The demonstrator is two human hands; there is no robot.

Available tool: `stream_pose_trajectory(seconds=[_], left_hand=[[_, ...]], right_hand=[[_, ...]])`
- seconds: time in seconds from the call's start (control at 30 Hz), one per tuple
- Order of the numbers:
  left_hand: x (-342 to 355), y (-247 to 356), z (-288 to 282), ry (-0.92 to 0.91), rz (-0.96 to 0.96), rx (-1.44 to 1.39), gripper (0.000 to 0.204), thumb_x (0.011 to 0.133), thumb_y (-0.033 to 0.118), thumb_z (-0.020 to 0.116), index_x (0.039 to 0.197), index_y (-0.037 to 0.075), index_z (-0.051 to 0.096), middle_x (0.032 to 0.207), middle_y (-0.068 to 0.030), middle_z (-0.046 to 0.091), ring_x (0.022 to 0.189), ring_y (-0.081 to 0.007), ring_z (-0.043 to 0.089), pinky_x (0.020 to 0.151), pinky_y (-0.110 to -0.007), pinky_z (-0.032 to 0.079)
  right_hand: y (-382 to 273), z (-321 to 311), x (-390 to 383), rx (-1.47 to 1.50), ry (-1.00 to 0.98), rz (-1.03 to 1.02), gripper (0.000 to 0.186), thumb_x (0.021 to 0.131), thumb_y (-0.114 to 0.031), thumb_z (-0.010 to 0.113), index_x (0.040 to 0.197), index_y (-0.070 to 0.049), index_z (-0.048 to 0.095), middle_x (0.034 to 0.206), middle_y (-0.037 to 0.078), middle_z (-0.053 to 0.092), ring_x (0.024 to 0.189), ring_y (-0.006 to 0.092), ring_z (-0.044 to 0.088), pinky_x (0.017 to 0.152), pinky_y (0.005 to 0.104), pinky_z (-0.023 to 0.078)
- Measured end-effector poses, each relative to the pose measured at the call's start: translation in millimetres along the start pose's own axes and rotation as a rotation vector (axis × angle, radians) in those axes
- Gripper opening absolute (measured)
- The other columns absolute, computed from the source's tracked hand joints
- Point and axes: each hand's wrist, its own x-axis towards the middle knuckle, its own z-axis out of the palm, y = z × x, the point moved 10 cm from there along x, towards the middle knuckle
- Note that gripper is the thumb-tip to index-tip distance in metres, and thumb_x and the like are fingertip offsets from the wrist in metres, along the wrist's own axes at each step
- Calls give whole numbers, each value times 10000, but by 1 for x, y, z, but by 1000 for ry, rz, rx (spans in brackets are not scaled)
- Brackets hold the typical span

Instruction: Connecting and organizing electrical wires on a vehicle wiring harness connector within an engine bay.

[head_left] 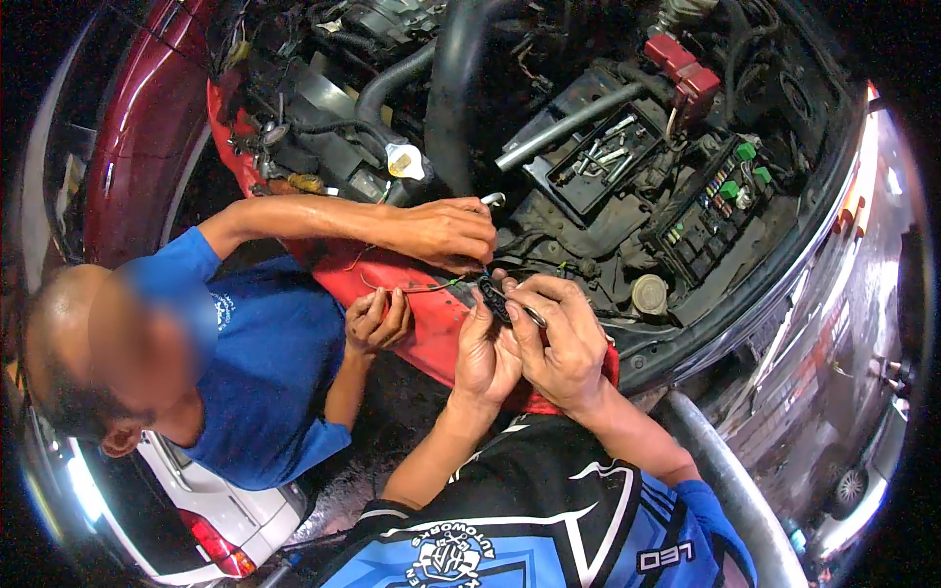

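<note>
Over the front edge of the engine bay, my left hand [484, 361] pinches a small black wiring connector [496, 302] between thumb and fingers. My right hand [566, 338] closes from the other side around a thin metal tool [535, 316], its tip against the connector; the tool's kind is mostly hidden by my fingers. Thin wires run from the connector toward a co-worker at left. That person's upper hand [441, 233] reaches in close to the connector, while their lower hand [380, 318] holds a thin wire with a green part [449, 284].
A red cover [407, 309] drapes the car's front edge beneath the hands. Behind lie a black tray of loose bolts [603, 162], an open fuse box [708, 208], a red terminal cover [681, 71], a metal tube [569, 125] and a radiator hose [394, 83].
</note>
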Motion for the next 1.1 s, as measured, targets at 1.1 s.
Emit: stream_pose_trajectory(seconds=[1.1], left_hand=[[-2, 0, 50, -40, 246, 476, 265, 1015, 37, 685, 1208, 30, 505, 1100, -87, 687, 977, -153, 693, 791, -324, 650]], right_hand=[[59, -5, 24, 66, -246, 464, 170, 981, -146, 690, 979, 24, 688, 921, 184, 706, 843, 366, 701, 756, 411, 542]])
